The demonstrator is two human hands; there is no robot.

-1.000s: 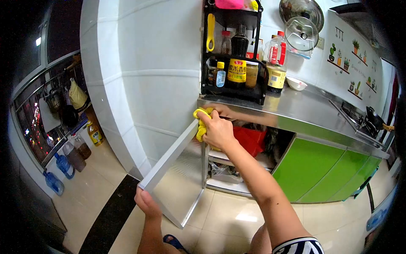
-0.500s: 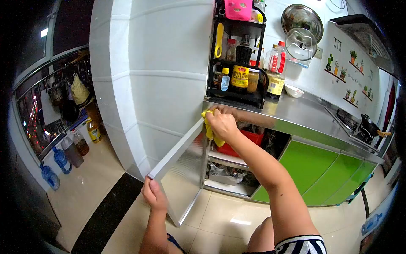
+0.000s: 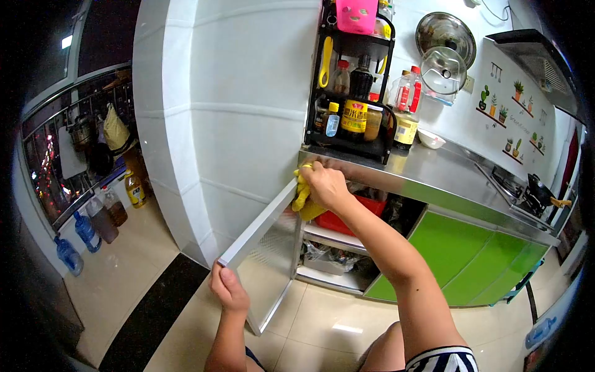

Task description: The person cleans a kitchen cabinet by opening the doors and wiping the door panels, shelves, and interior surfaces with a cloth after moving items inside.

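Note:
My left hand [image 3: 229,286] grips the near top corner of an open cabinet door [image 3: 260,224] with a metal frame. At the door's hinge end, just under the steel counter's edge, my right hand [image 3: 326,184] is closed on a yellow cloth [image 3: 302,197]. The cloth touches the inner end of the door and hangs down beside the cabinet opening. Behind my right forearm, a red container [image 3: 347,214] sits on the upper cabinet shelf, partly hidden. Plastic-wrapped items [image 3: 328,253] lie on the lower shelf.
A black rack [image 3: 353,146] of sauce bottles stands on the steel counter [image 3: 434,167]. Green cabinet doors [image 3: 462,254] run to the right, below a gas stove [image 3: 517,192]. A white tiled wall [image 3: 248,93] borders the open door. Bottles, including blue ones [image 3: 87,232], stand on the floor at left.
The yellow cloth hangs lower and more spread beneath my right hand, which stays near the hinge end. My left hand keeps its hold on the door corner. The view has shifted slightly.

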